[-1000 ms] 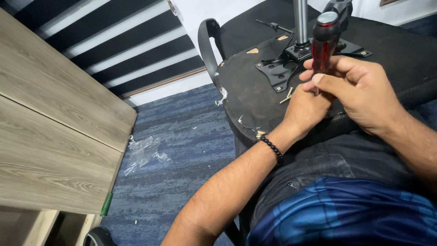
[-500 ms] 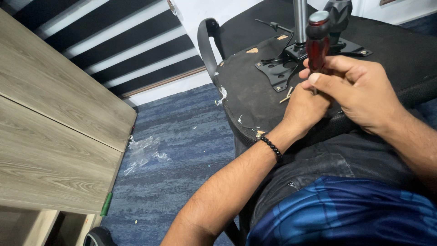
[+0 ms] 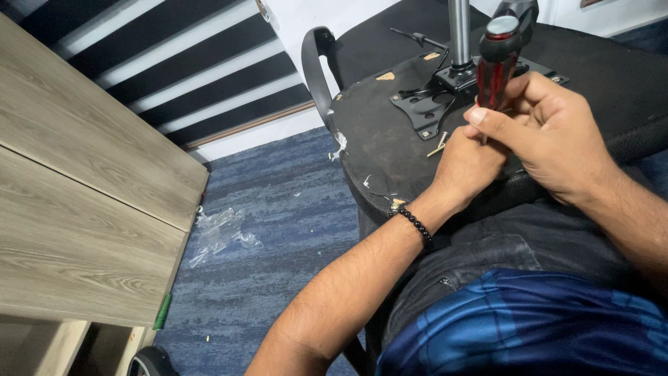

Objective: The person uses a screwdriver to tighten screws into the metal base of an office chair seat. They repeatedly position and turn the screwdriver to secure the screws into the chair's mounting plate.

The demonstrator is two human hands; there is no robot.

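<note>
Head view, looking down at an upturned office chair seat [image 3: 390, 150] resting against the lap.

Right hand [image 3: 553, 136]: clenched around the shaft region of a screwdriver [image 3: 495, 64], red-and-black handle, upright, butt cap toward camera. Tip hidden behind the fingers.

Left hand [image 3: 465, 163]: curled just below and touching the right hand, fingers tucked at the tool's lower end; whether gripping the tool or a screw cannot be told. Black bead bracelet [image 3: 416, 226] on the wrist.

Black metal mounting plate [image 3: 435, 104] on the seat underside, chrome column [image 3: 458, 31] rising from it. Loose screw [image 3: 440, 143] lying on the seat just beside the left hand.

Wooden desk panel [image 3: 76, 209] at left; clear plastic scrap [image 3: 219, 233] on blue carpet [image 3: 278, 230].
</note>
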